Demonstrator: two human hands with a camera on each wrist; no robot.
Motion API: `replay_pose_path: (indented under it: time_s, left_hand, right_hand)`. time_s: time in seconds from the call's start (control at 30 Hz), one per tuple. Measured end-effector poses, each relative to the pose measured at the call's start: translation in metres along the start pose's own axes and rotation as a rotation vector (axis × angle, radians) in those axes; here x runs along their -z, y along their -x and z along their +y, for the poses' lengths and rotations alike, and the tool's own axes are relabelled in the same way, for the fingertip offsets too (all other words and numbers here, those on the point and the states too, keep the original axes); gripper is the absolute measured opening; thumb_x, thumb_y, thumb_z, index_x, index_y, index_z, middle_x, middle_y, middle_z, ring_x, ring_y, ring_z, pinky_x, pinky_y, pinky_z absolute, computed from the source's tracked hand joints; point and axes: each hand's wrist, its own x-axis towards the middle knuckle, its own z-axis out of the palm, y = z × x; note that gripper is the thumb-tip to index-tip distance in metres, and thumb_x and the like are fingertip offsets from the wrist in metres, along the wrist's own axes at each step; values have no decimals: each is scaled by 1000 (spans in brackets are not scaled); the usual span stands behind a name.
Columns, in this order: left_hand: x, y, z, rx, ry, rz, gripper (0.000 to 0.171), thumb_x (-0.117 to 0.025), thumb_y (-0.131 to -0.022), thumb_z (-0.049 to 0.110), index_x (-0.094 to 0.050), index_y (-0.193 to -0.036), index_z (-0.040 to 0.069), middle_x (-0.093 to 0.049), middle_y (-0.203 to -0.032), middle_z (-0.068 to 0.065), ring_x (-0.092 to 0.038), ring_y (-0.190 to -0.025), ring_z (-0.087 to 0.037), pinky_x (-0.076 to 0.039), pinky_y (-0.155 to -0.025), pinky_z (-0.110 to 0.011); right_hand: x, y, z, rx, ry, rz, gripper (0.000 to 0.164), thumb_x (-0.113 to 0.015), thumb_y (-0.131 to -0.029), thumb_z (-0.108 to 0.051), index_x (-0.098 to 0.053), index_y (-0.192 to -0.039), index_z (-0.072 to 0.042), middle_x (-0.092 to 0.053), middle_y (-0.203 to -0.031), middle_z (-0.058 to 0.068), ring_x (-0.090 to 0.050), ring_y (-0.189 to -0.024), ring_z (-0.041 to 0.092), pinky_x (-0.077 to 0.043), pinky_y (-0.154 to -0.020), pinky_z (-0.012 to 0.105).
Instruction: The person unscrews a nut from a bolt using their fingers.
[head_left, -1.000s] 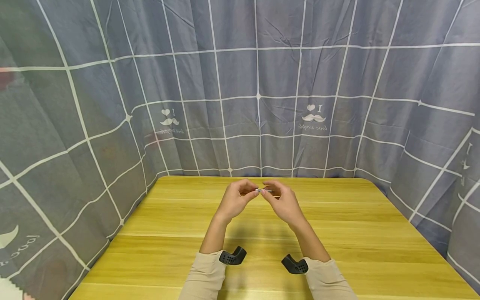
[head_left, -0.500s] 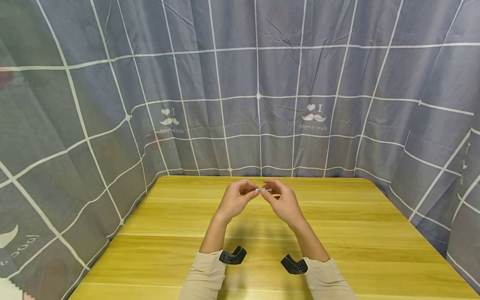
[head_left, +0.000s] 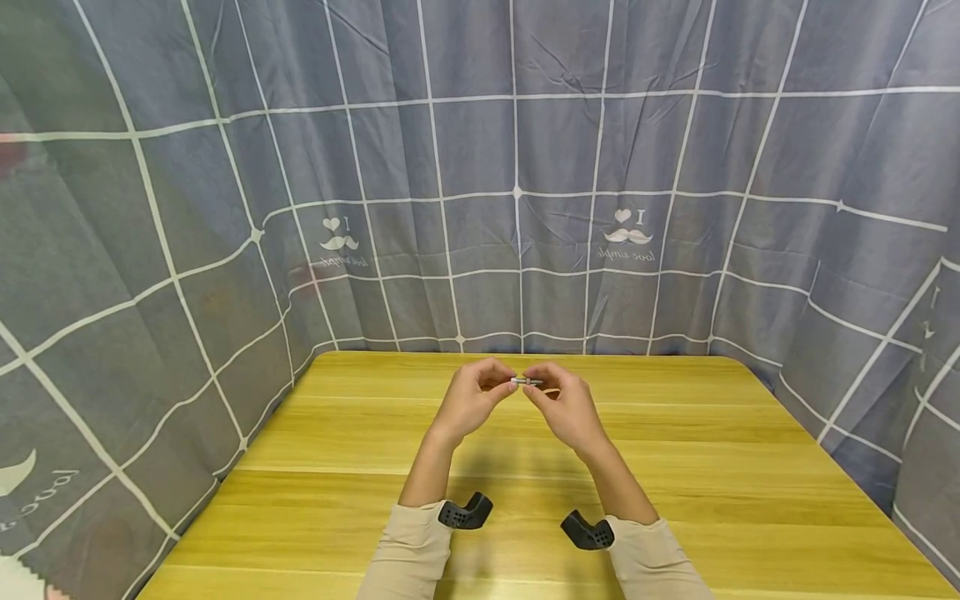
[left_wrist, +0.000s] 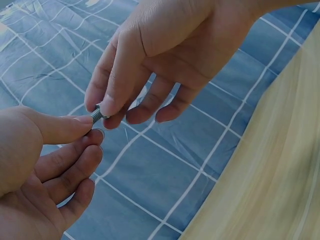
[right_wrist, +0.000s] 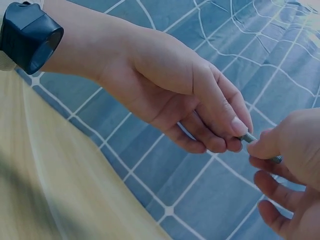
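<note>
Above the table, both hands meet at a small metal bolt held roughly level. My left hand pinches one end between thumb and fingertips, covering most of that end. Farther along the shaft, thumb and index fingertip of my right hand pinch what looks like a small nut. Threads of the bolt show between the two hands in the left wrist view. Its free end sticks out beyond the right thumb in the right wrist view. The other fingers of both hands are loosely bent.
A wood-grain table lies under the forearms. Grey-blue curtains with white grid lines stand behind it and at both sides. Black wrist devices are strapped over beige sleeves.
Right thumb and index fingertips have shifted slightly on the bolt, and more of its shaft shows between the hands. The left hand stays in place.
</note>
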Motion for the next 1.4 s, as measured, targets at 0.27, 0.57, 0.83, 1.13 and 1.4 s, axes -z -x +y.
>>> replay_pose_path:
  time_s: [0.27, 0.57, 0.83, 1.13, 1.4]
  left_hand:
    - [-1, 1, -1, -1, -13, 13, 10, -69, -96, -6, -71, -105, -9, -73, -101, -21, -68, -90, -35, -54, -80, -39]
    - [0, 0, -1, -4, 4, -2, 11, -68, -97, -6, -70, -106, -10, -73, -101, -23, -68, -91, -40, -54, -80, -39]
    - [0, 0, 0, -5, -7, 4, 11, -68, -96, -7, -70, -106, -11, -72, -100, -24, -67, -89, -36, -53, -80, -40]
    - [1, 0, 0, -1, -2, 8, 10, -69, -96, -6, -71, -105, -9, -73, -101, -22, -68, -89, -37, -54, -79, -38]
    - [1, 0, 0, -11, -9, 7, 10, -68, -96, -6, -70, -105, -10, -73, -100, -22, -68, -89, -38, -53, -78, -37]
  right_hand:
    - [-1, 2, -1, -12, -36, -2, 29, -70, -102, -18, -68, -129, -7, -69, -120, 10, -65, -107, 28, -51, -90, 50]
    - [0, 1, 2, 7, -20, -29, 17, -64, -105, -14, -72, -117, -5, -74, -106, 6, -69, -99, 24, -54, -86, 47]
    - [1, 0, 0, 12, -16, -26, 18, -70, -98, -3, -68, -116, -5, -69, -113, 7, -67, -105, 28, -52, -89, 50]
    - [1, 0, 1, -32, -38, -54, 34, -67, -104, -24, -66, -133, -6, -70, -121, 9, -66, -110, 29, -53, -92, 51]
    - [0, 1, 1, -8, -33, -57, 20, -65, -105, -14, -71, -120, -4, -72, -112, 7, -68, -107, 27, -54, -90, 50]
